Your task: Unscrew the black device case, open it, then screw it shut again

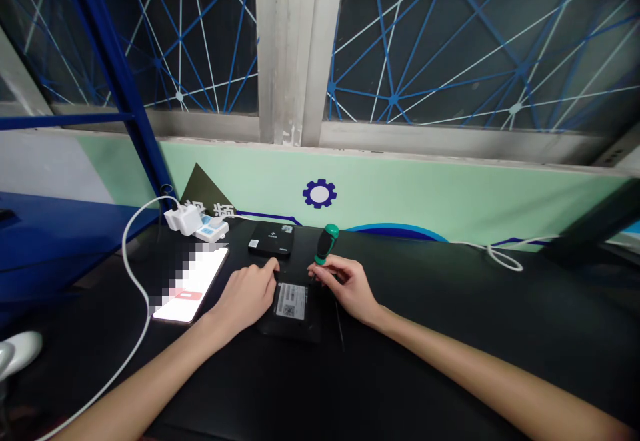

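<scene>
A flat black box (313, 326) with a white printed label lies on the black table in front of me. My left hand (253, 291) is closed at its left side, the fingers curled over the far left corner. Over the box's far right corner, my right hand (345, 281) pinches a screwdriver (327, 244) low down, just under its green and black handle. The handle points up with a slight lean; the tip is hidden by the fingers. Just beyond the box lies a second black box (271, 239) with small stickers.
Left of my left hand lies a phone (193, 288) with a lit screen. Behind it are a white charger (184, 220) and a power strip (213, 229), with a white cable (131, 268) running toward me. A thin dark strip (340, 328) lies right of the labelled box.
</scene>
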A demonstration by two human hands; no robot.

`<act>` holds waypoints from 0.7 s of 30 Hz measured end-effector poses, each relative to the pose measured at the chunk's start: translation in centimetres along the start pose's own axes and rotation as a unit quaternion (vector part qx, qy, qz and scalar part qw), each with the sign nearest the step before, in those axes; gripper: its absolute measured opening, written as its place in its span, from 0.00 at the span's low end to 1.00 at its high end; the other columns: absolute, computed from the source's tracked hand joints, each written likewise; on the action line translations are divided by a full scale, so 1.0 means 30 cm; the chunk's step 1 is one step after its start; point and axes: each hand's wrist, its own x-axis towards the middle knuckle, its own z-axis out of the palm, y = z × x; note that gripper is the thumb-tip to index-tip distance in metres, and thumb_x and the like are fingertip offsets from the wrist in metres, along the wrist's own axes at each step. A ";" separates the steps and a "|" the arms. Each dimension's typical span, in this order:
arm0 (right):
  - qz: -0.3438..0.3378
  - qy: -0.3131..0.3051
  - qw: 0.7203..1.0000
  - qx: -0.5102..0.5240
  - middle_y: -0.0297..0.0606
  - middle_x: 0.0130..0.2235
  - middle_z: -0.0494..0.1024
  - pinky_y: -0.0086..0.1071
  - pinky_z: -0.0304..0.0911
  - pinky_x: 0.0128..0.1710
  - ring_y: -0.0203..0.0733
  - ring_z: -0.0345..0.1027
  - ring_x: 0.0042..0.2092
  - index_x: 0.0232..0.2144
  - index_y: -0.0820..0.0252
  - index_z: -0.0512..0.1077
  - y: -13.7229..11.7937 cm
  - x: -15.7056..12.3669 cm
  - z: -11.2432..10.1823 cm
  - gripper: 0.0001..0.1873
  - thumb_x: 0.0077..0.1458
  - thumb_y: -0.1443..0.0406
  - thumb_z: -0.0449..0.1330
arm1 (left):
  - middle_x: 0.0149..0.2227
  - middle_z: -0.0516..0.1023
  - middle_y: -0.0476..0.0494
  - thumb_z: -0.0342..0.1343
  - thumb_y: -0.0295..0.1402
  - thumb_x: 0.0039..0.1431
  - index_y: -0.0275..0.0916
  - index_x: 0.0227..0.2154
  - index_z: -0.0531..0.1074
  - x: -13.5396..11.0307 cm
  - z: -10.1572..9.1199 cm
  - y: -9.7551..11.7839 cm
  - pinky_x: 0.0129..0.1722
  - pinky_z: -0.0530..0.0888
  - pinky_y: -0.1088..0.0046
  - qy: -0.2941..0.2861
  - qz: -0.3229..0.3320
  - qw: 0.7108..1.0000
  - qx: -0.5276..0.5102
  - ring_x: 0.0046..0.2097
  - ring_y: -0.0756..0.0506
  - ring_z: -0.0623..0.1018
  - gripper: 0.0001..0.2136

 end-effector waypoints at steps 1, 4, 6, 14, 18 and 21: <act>-0.003 -0.004 1.000 -0.001 0.39 0.31 0.80 0.33 0.70 0.31 0.41 0.73 0.31 0.32 0.58 0.80 -0.002 -0.001 -0.001 0.16 0.59 0.52 0.62 | 0.31 0.78 0.42 0.40 0.30 0.68 0.41 0.50 0.69 0.000 -0.003 0.002 0.34 0.70 0.68 -0.002 -0.002 1.000 0.001 0.36 0.38 0.82 0.14; 0.002 -0.011 1.000 0.015 0.40 0.33 0.82 0.34 0.72 0.34 0.42 0.74 0.33 0.35 0.58 0.80 0.000 -0.003 0.000 0.16 0.60 0.53 0.61 | 0.31 0.78 0.42 0.41 0.29 0.68 0.42 0.50 0.69 -0.001 -0.007 0.004 0.34 0.70 0.68 -0.005 -0.006 1.000 0.003 0.36 0.38 0.82 0.14; 0.014 -0.009 0.999 0.036 0.40 0.33 0.81 0.35 0.72 0.34 0.42 0.74 0.33 0.35 0.59 0.80 0.007 -0.003 0.003 0.15 0.59 0.53 0.63 | 0.31 0.78 0.41 0.40 0.29 0.68 0.42 0.49 0.69 -0.001 -0.007 0.003 0.34 0.70 0.67 -0.002 -0.003 1.000 0.003 0.36 0.37 0.82 0.14; 0.077 0.028 0.991 0.107 0.33 0.25 0.78 0.33 0.73 0.28 0.40 0.75 0.27 0.30 0.58 0.72 0.018 0.006 0.010 0.19 0.46 0.54 0.73 | 0.31 0.79 0.42 0.40 0.29 0.68 0.42 0.49 0.69 0.000 0.003 -0.001 0.34 0.70 0.67 0.002 0.000 1.000 0.002 0.36 0.37 0.82 0.14; 0.092 0.032 0.988 0.121 0.37 0.27 0.81 0.33 0.73 0.29 0.41 0.76 0.28 0.25 0.57 0.66 0.009 0.008 0.009 0.22 0.44 0.53 0.74 | 0.31 0.79 0.41 0.39 0.30 0.68 0.42 0.49 0.68 0.002 0.003 -0.001 0.33 0.70 0.66 0.004 0.007 1.000 -0.001 0.35 0.36 0.82 0.14; 0.087 0.024 0.989 0.116 0.39 0.29 0.83 0.33 0.73 0.31 0.41 0.76 0.29 0.23 0.58 0.67 0.007 0.007 0.007 0.21 0.46 0.53 0.73 | 0.30 0.78 0.42 0.39 0.30 0.68 0.42 0.48 0.68 0.002 0.004 -0.002 0.33 0.70 0.66 0.007 0.007 1.000 -0.002 0.35 0.36 0.82 0.14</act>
